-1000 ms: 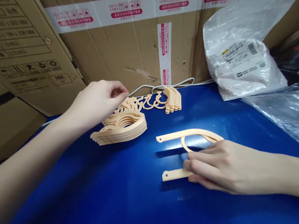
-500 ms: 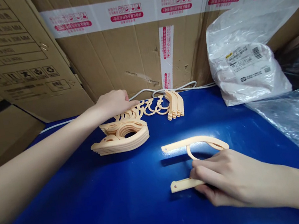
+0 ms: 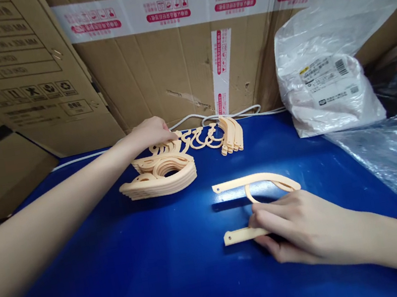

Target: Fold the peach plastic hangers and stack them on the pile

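At the back of the blue table my left hand (image 3: 151, 132) is closed, its fingertips down at the pile of cream plastic hanger hooks (image 3: 165, 147); the fingertips are partly hidden. My right hand (image 3: 297, 228) grips cream folding hanger arms at the front right. One curved arm (image 3: 253, 179) extends above the fingers, and a straight end with a hole (image 3: 237, 236) sticks out to the left below them. A stack of curved hanger pieces (image 3: 166, 182) lies in front of my left hand. Loose hooks (image 3: 199, 139) and upright hanger arms (image 3: 232, 135) lie to its right.
A large cardboard box (image 3: 154, 74) with white and red tape stands behind the table, another printed box (image 3: 33, 106) at the left. A white cable (image 3: 196, 117) runs along the back edge. A white plastic bag (image 3: 326, 90) and clear plastic film (image 3: 396, 159) are at the right.
My left hand's fingers have curled in and drawn slightly left at the hook pile. The right hand keeps its grip on the hanger arms. The whole view has shifted slightly.
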`<state>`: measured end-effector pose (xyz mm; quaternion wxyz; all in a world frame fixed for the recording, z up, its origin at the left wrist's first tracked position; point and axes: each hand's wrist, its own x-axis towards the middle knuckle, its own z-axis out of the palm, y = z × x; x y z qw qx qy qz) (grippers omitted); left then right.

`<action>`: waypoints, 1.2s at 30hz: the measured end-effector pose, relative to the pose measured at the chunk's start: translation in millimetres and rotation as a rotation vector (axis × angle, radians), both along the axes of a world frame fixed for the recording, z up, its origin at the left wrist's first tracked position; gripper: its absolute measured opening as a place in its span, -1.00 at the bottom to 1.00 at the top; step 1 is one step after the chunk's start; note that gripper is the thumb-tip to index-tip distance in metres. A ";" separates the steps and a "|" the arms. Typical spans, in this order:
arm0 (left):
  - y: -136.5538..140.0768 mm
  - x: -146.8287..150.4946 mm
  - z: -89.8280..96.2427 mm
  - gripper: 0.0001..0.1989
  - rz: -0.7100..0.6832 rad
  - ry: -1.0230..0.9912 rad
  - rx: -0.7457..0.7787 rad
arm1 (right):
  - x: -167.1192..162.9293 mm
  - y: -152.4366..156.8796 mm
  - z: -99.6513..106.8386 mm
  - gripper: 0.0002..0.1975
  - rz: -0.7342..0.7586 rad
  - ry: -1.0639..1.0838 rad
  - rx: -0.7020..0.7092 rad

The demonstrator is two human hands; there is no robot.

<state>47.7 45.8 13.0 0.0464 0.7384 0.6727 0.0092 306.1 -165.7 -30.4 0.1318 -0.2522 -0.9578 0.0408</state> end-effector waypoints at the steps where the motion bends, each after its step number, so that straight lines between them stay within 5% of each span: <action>1: -0.8 0.5 -0.4 -0.63 0.007 -0.007 0.014 | 0.3 -0.5 -0.4 -0.83 -0.001 -0.002 0.003; 12: -24.8 9.6 16.4 -0.72 -0.051 -0.141 0.119 | 2.6 -5.5 0.2 -0.85 -0.065 -0.005 -0.038; 16: -57.5 15.8 38.4 -0.59 -0.140 -0.190 0.336 | 4.2 -9.2 -1.1 -0.82 -0.105 0.026 -0.034; 20: -101.2 28.8 60.5 -0.66 -0.278 -0.118 0.646 | 4.8 -13.1 -2.8 -0.73 -0.142 0.043 -0.039; 23: -135.1 44.0 65.3 -0.71 -0.348 -0.141 0.669 | 4.3 -14.9 -3.5 -0.70 -0.153 0.025 -0.057; 30: -205.0 74.0 24.0 -0.63 -0.415 0.060 0.426 | 6.6 -12.9 -7.0 -0.64 -0.134 0.009 -0.001; 36: -221.4 68.5 -15.0 -0.64 -0.541 0.018 0.334 | 12.6 -8.2 -10.4 -0.59 -0.083 -0.097 0.080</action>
